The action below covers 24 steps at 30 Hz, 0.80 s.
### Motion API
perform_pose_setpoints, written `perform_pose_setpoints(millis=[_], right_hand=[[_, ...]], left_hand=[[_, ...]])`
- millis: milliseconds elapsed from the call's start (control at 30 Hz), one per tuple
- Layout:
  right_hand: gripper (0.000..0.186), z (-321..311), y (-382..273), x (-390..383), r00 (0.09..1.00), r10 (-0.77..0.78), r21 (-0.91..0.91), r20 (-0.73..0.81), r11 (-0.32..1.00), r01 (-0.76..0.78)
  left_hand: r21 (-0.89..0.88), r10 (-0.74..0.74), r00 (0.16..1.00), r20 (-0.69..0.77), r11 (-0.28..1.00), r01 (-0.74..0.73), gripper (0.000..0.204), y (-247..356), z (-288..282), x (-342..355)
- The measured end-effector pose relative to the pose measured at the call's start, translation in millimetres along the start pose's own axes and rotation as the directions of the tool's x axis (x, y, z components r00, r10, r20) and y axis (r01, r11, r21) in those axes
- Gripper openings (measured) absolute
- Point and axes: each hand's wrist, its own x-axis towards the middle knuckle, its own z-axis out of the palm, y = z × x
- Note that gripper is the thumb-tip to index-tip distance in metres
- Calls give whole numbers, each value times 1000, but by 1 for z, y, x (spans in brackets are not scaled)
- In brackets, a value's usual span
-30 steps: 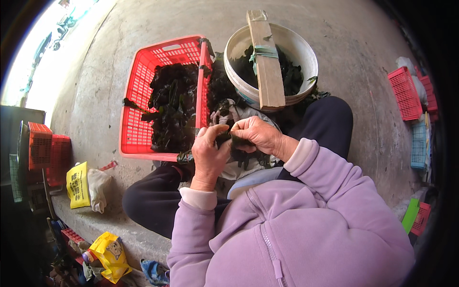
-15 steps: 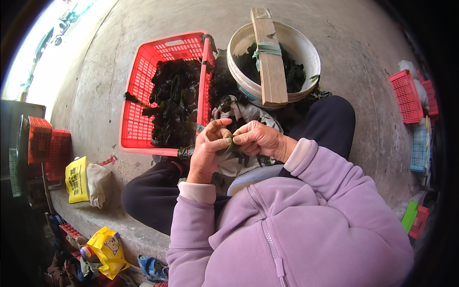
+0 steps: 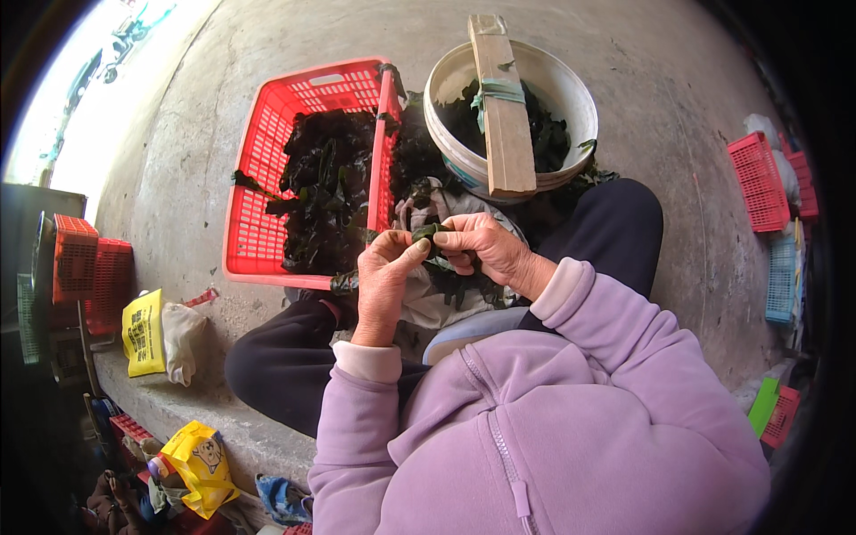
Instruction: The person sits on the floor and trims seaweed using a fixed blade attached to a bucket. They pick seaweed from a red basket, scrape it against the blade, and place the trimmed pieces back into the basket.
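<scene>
Over my lap, both hands meet at a folded strip of dark green seaweed (image 3: 430,234). My left hand (image 3: 385,272) pinches its left side between thumb and fingers. On the other side, my right hand (image 3: 490,250) has its thumb pressed on the strip, fingers curled beneath. Loose seaweed hangs below the right hand, over a pale cloth (image 3: 446,308). Beyond my left hand is a red plastic basket (image 3: 234,236) with a heap of wet dark seaweed (image 3: 330,178) inside. A white bucket (image 3: 441,111), also holding seaweed, stands ahead of my right hand.
A wooden board (image 3: 510,160) with a green tie round it lies across the bucket. More seaweed lies between basket and bucket. Yellow bags (image 3: 144,334) sit at left on a concrete step. Red crates (image 3: 758,183) and a blue crate (image 3: 780,281) stand at far right.
The seaweed between my fingertips has been bunched into a compact fold and raised slightly. My left fingers have closed in, and my right hand has shifted up a little, uncovering seaweed hanging beneath.
</scene>
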Motion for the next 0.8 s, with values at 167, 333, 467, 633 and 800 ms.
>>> perform_pose_setpoints(millis=[167, 333, 467, 633, 800], right_hand=[[6, -3, 2, 1, 999, 43, 79, -18, 996, -41], [9, -3, 4, 3, 1000, 24, 228, 5, 973, -24], [11, -2, 6, 4, 998, -31, 169, -51, 985, 39], [14, -7, 7, 3, 997, -74, 28, -7, 997, 74], [12, -5, 6, 1, 995, -99, -256, -20, 962, 91]], left_hand=[[150, 197, 976, -90, 972, -182, 15, 0, 9, 0], [790, 776, 607, 174, 257, -556, 17, 13, 13, -5], [884, 778, 564, 275, 26, -466, 16, 15, 21, -11], [927, 595, 792, 140, 202, -316, 18, 9, 22, -10], [731, 385, 922, 25, 623, -280, 17, 3, 13, -7]])
